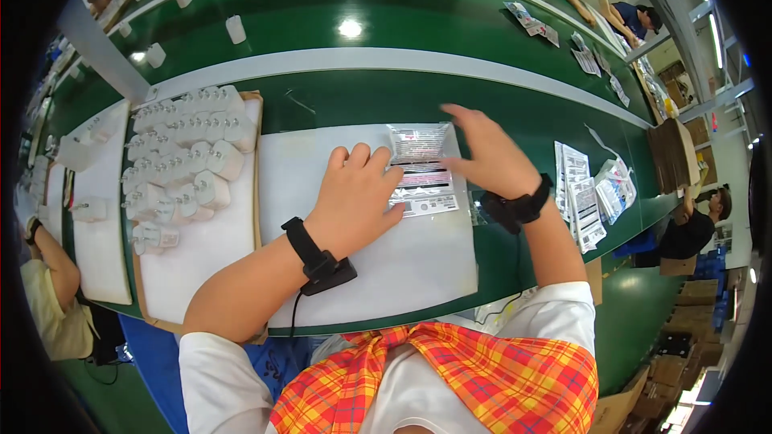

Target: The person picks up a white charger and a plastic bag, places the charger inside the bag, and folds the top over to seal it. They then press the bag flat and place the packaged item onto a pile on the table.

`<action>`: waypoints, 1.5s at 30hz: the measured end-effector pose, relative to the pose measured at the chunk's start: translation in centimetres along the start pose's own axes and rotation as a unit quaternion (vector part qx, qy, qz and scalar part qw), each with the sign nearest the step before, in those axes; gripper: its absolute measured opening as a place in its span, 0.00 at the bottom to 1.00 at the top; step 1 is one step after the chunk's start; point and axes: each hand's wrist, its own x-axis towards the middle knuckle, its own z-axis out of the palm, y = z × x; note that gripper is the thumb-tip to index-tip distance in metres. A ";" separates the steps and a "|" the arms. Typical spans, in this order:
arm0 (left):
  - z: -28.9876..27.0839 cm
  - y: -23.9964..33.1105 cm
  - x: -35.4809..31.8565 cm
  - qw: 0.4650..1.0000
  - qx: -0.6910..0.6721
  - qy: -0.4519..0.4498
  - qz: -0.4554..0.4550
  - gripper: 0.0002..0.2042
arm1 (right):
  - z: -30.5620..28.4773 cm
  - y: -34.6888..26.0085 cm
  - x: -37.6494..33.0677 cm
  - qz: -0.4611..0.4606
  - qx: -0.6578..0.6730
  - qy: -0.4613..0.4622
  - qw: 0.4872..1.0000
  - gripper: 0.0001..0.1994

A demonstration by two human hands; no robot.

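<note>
A printed clear plastic packet [422, 179] lies on the white mat [362, 273] between my hands. My left hand [354, 197] rests at its left side, palm down with the fingers apart; its thumb and a fingertip reach the packet's left edge. My right hand [494, 153] is at the packet's right edge, thumb and fingers spread. Its thumb tip is by the packet's edge, and whether it touches I cannot tell. Neither hand grips anything I can see. Each wrist wears a black band with a small box.
Several white plug adapters [193, 153] stand in rows on a board at left. A pile of printed packets [577, 193] lies at right. Beyond the pale rail [386, 56], adapters and packets lie on a green belt [418, 16]. Co-workers sit left and far right.
</note>
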 end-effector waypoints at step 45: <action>0.1 -2.4 -0.3 0.992 0.007 -0.115 -0.043 0.31 | -1.5 -4.9 -6.3 -0.307 0.061 -0.176 0.933 0.23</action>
